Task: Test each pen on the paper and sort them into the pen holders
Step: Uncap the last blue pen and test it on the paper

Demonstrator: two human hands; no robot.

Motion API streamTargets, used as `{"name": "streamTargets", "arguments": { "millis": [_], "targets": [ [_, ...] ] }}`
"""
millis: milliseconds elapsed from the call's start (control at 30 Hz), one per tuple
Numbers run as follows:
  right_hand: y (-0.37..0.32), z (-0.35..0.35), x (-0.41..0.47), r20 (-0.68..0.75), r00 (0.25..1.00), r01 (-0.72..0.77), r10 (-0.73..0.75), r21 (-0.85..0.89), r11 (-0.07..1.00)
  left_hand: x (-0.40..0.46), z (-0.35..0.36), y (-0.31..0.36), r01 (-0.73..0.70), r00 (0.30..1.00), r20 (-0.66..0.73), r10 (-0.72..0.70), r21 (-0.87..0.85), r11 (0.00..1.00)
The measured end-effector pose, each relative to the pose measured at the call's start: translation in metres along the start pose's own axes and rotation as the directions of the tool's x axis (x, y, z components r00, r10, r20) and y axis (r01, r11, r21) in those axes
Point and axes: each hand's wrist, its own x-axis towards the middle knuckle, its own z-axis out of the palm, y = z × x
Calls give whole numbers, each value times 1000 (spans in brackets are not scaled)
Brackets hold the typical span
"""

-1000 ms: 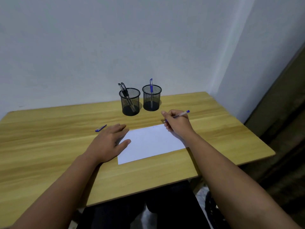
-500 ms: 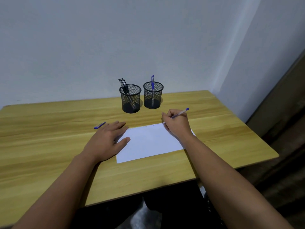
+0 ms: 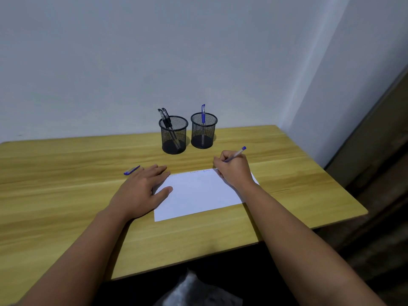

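Note:
A white sheet of paper [image 3: 198,193] lies on the wooden table [image 3: 66,195], with faint scribbles along its far edge. My right hand [image 3: 235,170] grips a blue pen [image 3: 237,153] at the sheet's far right corner, the pen's tip hidden by my fingers. My left hand [image 3: 141,191] rests flat on the sheet's left edge, fingers straight. A blue pen cap [image 3: 131,170] lies just left of my left fingertips. Two black mesh holders stand at the back: the left holder [image 3: 173,135] holds black pens, the right holder [image 3: 203,131] holds one blue pen.
A white wall rises behind the table and a corner closes in at the right. The table's right edge [image 3: 344,184] drops to a dark floor. Bare wood lies left of my left hand and right of the paper.
My right hand has shifted a little along the paper's far edge with the pen. My left hand stays flat on the sheet. The view has tilted slightly.

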Motion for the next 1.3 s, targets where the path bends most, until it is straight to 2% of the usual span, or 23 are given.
{"name": "streamTargets", "arguments": {
  "millis": [333, 533, 1300],
  "targets": [
    [6, 0, 2, -5, 1000, 7, -7, 38, 999, -1, 1, 0, 2, 1000, 3, -2, -7, 1000],
    [7, -1, 4, -55, 998, -2, 2, -4, 1000, 0, 1, 0, -1, 1000, 1, 1, -3, 1000],
    [6, -1, 5, -94, 991, 82, -97, -156, 984, 0, 3, -4, -3, 1000, -7, 3, -1, 1000]
  ]
}}
